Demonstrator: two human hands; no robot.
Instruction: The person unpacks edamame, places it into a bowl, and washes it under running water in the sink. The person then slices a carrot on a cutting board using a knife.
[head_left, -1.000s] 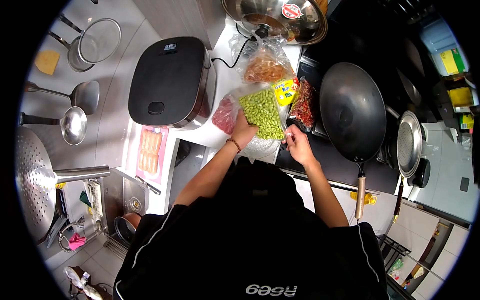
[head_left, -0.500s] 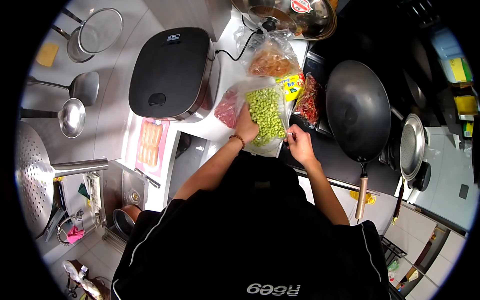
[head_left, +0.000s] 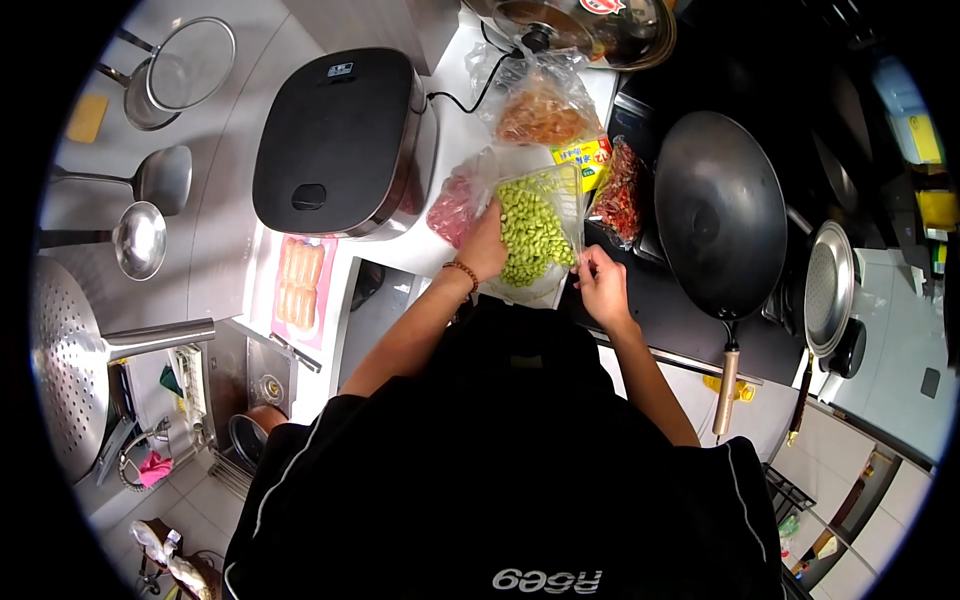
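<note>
In front of me lies a clear plastic tray (head_left: 572, 200) of shelled green beans (head_left: 530, 235). My left hand (head_left: 483, 245), with a beaded bracelet on the wrist, is closed at the tray's left edge. Crumpled clear plastic film (head_left: 482, 172) bunches by its fingertips, and the fingers appear to grip it. My right hand (head_left: 603, 288) pinches the near right corner of the tray between thumb and fingers. Just left of the tray is red meat in a clear bag (head_left: 452, 212), partly behind the film.
A rice cooker (head_left: 335, 145) stands left, near sausages (head_left: 300, 283) on a pink board. Beyond the tray are a bag of orange-brown food (head_left: 545, 120), a yellow packet (head_left: 585, 160) and bagged dried chillies (head_left: 622, 195). A wok (head_left: 720, 215) sits on the stove to the right.
The plastic film over the beans has moved left and bunched up, leaving the beans more clearly visible. My left hand has shifted slightly left; my right hand stays at the tray's corner.
</note>
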